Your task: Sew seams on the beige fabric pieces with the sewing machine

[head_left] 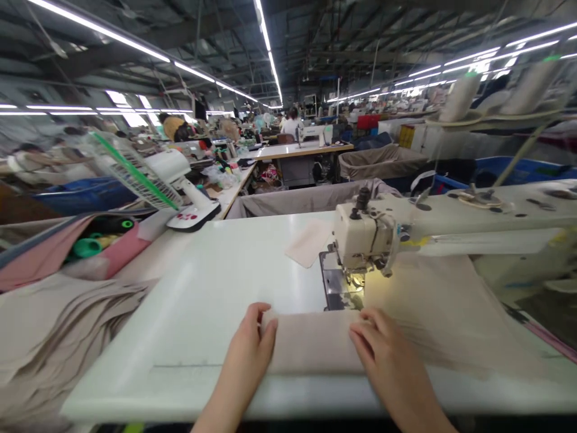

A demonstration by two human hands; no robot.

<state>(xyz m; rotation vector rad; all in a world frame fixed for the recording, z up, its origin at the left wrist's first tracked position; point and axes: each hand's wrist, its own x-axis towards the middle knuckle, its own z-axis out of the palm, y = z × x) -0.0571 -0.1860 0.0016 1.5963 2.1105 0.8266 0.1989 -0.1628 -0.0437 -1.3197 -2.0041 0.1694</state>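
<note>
A beige fabric piece (315, 344) lies flat on the white sewing table, its far edge just in front of the needle plate. My left hand (250, 343) grips its left far corner between thumb and fingers. At the right far corner, my right hand (383, 346) pinches the same piece, fingertips close to the needle area. The sewing machine head (364, 231) stands beyond, its lamp lighting the presser foot (357, 281). Under the machine arm, on the right, spreads a larger beige fabric (442, 294). A small pale fabric piece (309, 243) rests left of the machine head.
Stacked beige fabric pieces (58, 325) lie at the left, beside a pink cloth (40, 255) with thread cones (88, 246). A white fan (169, 168) stands behind them. Cloth-lined bins (306, 200) border the table's far side. Thread cones (460, 99) stand upper right.
</note>
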